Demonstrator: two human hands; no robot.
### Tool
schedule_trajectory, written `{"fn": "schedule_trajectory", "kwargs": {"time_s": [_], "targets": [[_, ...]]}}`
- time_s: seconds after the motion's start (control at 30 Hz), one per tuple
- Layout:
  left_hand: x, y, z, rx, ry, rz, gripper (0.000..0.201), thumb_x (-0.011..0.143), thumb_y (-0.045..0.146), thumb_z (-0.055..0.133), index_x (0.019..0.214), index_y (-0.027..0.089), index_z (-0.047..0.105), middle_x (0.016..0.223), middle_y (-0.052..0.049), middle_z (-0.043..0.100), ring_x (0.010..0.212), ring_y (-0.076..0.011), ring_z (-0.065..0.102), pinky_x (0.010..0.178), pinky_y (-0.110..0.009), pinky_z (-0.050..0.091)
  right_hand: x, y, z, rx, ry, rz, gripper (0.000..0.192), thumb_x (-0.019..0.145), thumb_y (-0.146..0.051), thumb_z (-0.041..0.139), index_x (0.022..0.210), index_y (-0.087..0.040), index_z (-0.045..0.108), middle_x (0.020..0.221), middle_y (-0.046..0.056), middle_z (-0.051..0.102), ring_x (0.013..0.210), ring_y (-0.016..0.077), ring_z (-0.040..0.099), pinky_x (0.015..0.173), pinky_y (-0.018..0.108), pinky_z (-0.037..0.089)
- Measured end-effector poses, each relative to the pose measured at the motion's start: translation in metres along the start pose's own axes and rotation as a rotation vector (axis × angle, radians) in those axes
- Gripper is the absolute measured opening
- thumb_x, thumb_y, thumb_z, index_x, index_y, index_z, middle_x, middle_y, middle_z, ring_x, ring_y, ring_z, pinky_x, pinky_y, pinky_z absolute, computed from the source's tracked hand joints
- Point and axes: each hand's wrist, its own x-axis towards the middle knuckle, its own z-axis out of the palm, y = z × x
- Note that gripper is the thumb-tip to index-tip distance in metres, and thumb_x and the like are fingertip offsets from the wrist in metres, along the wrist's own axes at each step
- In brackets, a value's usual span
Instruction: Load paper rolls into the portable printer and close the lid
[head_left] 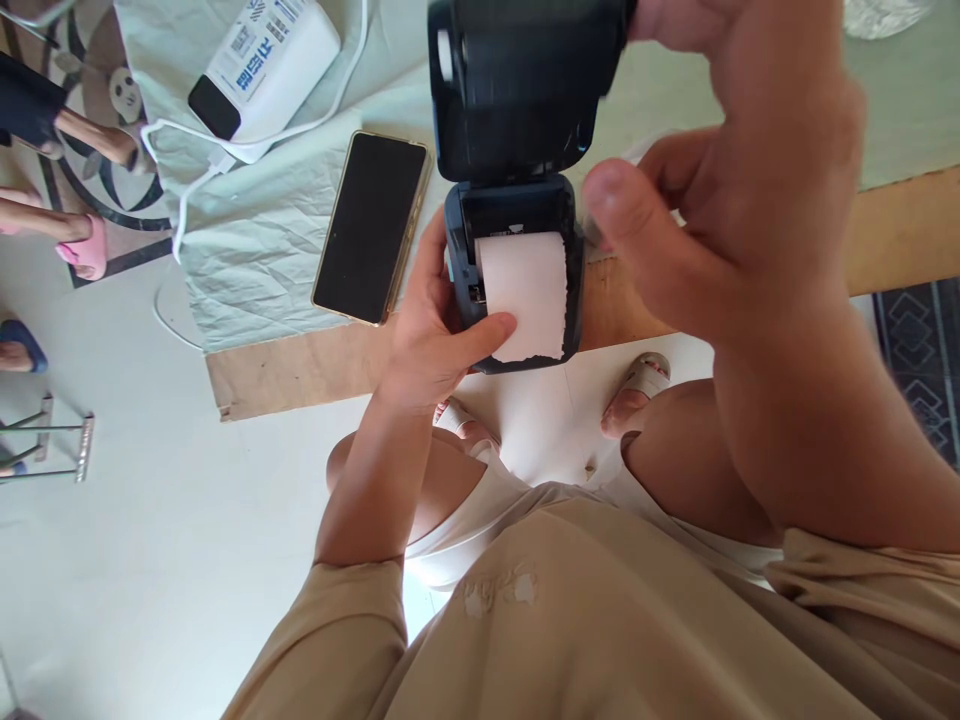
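Observation:
A dark blue, portable receipt or label printer [575, 300] is held above the table's front edge, its black lid [517, 100] swung up and away from me. Inside lies a white paper roll [529, 285] with a ragged edge. My left hand [442, 330] is closed around the printer's left side, the thumb pressing on the paper. At the lid's upper right edge, fingers of my right hand [750, 190] grip it; the fingertips there are partly hidden. The right thumb sticks out beside the printer, apart from it, and this hand is slightly blurred.
A phone [371, 225] lies left of the printer on the pale green tablecloth [247, 240]. Behind it, a white box-shaped device [277, 60] has a white cable [330, 115]. Clear plastic [885, 15] lies far right. Other people's legs [45, 215] and a stool [52, 440] are at left.

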Motion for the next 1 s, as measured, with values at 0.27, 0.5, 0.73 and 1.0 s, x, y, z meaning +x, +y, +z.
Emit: {"fn": "schedule_trajectory", "kwargs": {"time_s": [0.27,0.5,0.73,1.0], "targets": [[0.005,-0.012,-0.01,-0.016,-0.091,0.115,0.084,0.067,0.028,0.089,0.14,0.036,0.05,0.121,0.0,0.065,0.092,-0.0171,0.068,0.07,-0.025,0.057,-0.003,0.002,0.01,-0.025,-0.038,-0.25,0.019,0.092,-0.021,0.056,0.107,-0.018,0.068,0.12,0.011,0.066,0.085,0.0153,0.066,0.068,0.031,0.052],[-0.001,-0.002,-0.001,-0.073,-0.004,0.097,0.046,0.081,0.043,0.078,0.121,0.023,0.066,0.101,-0.004,0.068,0.089,-0.021,0.069,0.069,-0.028,0.056,-0.009,-0.009,0.014,0.098,-0.123,-0.092,0.048,0.086,-0.034,0.066,0.132,-0.025,0.055,0.142,0.007,0.058,0.118,0.0237,0.063,0.081,0.035,0.06],[-0.002,0.004,0.004,-0.064,0.034,0.009,0.041,0.081,0.041,0.078,0.116,0.021,0.069,0.088,-0.003,0.064,0.079,-0.0166,0.066,0.064,-0.024,0.053,-0.007,-0.008,0.015,0.136,-0.175,-0.027,0.054,0.085,-0.036,0.067,0.136,-0.024,0.055,0.143,0.009,0.056,0.132,0.027,0.053,0.079,0.035,0.061],[-0.002,0.004,0.005,-0.101,0.036,-0.002,0.038,0.082,0.04,0.078,0.115,0.022,0.069,0.089,-0.002,0.065,0.079,-0.0184,0.068,0.061,-0.025,0.054,-0.005,-0.014,0.011,0.149,-0.213,0.035,0.051,0.085,-0.03,0.065,0.135,-0.023,0.057,0.135,0.008,0.059,0.112,0.0226,0.06,0.079,0.035,0.058]]}}
